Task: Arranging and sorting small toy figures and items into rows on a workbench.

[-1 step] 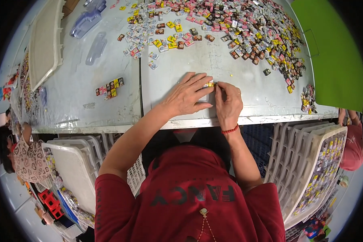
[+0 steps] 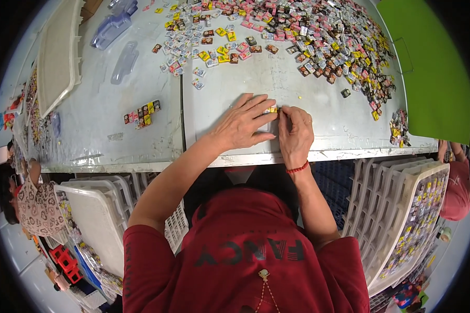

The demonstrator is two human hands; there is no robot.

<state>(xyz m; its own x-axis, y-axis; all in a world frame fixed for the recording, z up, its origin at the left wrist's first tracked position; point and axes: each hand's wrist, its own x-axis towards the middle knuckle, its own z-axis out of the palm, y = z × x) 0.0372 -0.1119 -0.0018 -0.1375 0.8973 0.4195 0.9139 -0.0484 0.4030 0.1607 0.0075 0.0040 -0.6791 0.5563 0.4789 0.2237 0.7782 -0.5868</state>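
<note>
My left hand (image 2: pixel 240 124) lies on the white tabletop with its fingers stretched out, the fingertips over a short row of tiny printed boxes (image 2: pixel 272 110). White and yellow faces of the row show between the fingers; the rest is covered. At the row's right end my right hand (image 2: pixel 296 130) is closed, thumb and forefinger pinching a small dark box, mostly hidden by the fingertips. To the left, a group of tiny boxes (image 2: pixel 142 115) in pink, brown, yellow and black lies pressed together in rows. A big loose heap of such boxes (image 2: pixel 318 39) spreads over the far side.
Clear plastic trays (image 2: pixel 124 62) lie at the far left beside a white crate (image 2: pixel 62 52). White crates (image 2: pixel 96 208) stand below the table edge on the left, and stacked crates (image 2: pixel 386 208) on the right. A green surface (image 2: pixel 433 68) borders the table. Other people are at both sides.
</note>
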